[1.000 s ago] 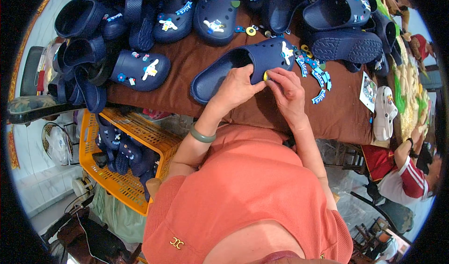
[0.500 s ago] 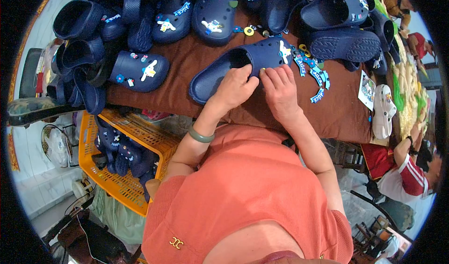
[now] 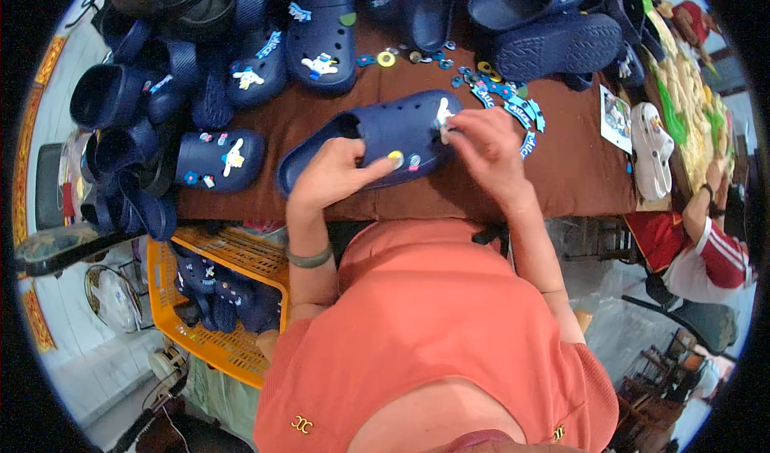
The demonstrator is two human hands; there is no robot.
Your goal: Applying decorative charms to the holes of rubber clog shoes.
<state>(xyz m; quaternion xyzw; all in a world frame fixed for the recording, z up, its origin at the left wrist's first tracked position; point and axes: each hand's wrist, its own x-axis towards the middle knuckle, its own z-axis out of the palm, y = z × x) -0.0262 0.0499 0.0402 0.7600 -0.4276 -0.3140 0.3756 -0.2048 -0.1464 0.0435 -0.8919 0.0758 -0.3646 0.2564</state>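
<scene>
A navy clog [image 3: 401, 124] lies tilted on the brown cloth in front of me, its toe to the right. My left hand [image 3: 330, 176] grips it by the rim of the opening, the fingers partly hidden inside and the thumb beside a round yellow-and-white charm [image 3: 395, 157]. A small pink charm [image 3: 414, 163] sits beside that one. Near the toe, my right hand [image 3: 491, 152] has its fingertips pinched at a white character charm [image 3: 443, 110] on the upper. Loose blue banner charms [image 3: 520, 115] lie just past my right hand.
More navy clogs [image 3: 321, 48] are heaped along the far side and left. A decorated clog [image 3: 220, 160] rests at left. A white clog [image 3: 653, 152] and a picture card [image 3: 616, 120] lie at right. An orange crate [image 3: 216, 357] holds clogs below. Another person's arm [image 3: 696, 212] shows at right.
The clog has turned slightly, showing its near side with the yellow and pink charms. My left thumb has stretched across it; my right hand has moved to the white charm near the toe.
</scene>
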